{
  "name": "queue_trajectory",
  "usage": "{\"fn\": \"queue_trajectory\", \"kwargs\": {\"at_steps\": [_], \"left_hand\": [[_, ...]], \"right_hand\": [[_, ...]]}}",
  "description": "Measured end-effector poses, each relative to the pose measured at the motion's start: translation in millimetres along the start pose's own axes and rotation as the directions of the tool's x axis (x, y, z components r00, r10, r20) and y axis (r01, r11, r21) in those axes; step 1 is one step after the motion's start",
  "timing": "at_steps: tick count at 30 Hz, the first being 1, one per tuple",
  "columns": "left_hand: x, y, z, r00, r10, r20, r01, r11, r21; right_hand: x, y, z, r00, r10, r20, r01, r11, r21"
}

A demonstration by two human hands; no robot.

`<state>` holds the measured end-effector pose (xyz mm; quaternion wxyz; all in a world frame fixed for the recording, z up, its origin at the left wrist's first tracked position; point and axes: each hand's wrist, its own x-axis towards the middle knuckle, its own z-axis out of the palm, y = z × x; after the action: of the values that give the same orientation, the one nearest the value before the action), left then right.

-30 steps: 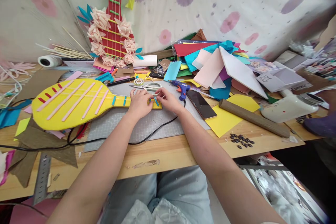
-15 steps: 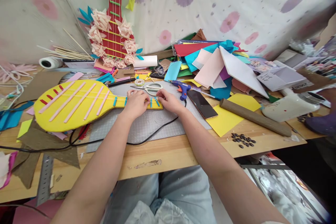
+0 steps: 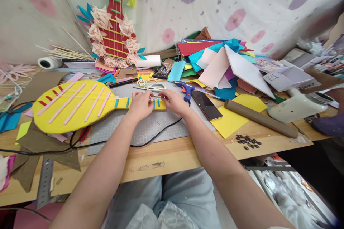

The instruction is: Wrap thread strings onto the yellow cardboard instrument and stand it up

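A yellow model string instrument (image 3: 80, 120) lies flat, its round body to the left and its neck pointing right. Slanted pink strips cross the body, short red strips mark its upper left, and blue strips (image 3: 116, 102) cross the neck. Thin pale strings run along it. Over the neck, my left hand (image 3: 142, 105) is closed with its fingertips pinched together. My right hand (image 3: 173, 102) also pinches, at the neck's right end. Whatever lies between the fingertips of either hand is too small to make out.
Behind the neck lie scissors (image 3: 154, 87), a tape roll (image 3: 142, 82) and a blue glue gun (image 3: 186, 89). A phone (image 3: 206, 105), a brown rod (image 3: 260, 118) and black beads (image 3: 248, 142) are to the right. A black cable (image 3: 158, 137) crosses the cutting mat (image 3: 113, 132). A red flower-trimmed instrument (image 3: 115, 34) stands behind.
My left hand has shifted slightly right along the neck, uncovering more of it beside a blue strip. My right hand stays at the neck's end, and the view has moved a little.
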<state>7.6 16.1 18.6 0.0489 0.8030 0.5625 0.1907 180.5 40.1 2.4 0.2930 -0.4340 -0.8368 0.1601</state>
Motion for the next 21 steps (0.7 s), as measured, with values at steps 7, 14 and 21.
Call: {"fn": "queue_trajectory", "kwargs": {"at_steps": [7,14,21], "left_hand": [[1,8,7.9,0.996,-0.084,-0.026,0.080,0.991,-0.110],[2,8,8.6,0.992,-0.114,-0.050,0.105,0.982,-0.155],[2,11,10.9,0.984,-0.154,-0.088,0.137,0.976,-0.171]], "right_hand": [[-2,-9,-3,0.997,-0.060,-0.047,0.066,0.989,0.130],[-2,-15,6,0.997,-0.018,-0.073,0.041,0.945,0.326],[-1,-13,16,0.995,0.008,-0.103,0.040,0.891,0.453]]}}
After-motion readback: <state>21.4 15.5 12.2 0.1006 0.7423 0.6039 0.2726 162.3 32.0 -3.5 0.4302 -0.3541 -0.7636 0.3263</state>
